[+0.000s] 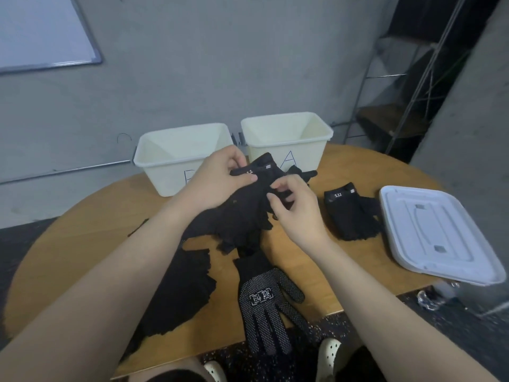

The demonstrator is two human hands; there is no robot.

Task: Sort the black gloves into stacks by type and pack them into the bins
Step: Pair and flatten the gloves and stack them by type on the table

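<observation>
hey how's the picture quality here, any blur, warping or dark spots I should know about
Head view: wide-angle warp bends the table edge and wall; dim, flat light; black gloves merge into a detail-less mass; hands, left and right, slightly soft; lid looks bluish.

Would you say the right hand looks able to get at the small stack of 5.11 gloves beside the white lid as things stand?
Probably yes, once freed: the stack of 5.11 gloves lies uncovered on the table just right of the right hand, with nothing between them. For now, though, its fingers pinch the glove that both hands hold.
</observation>
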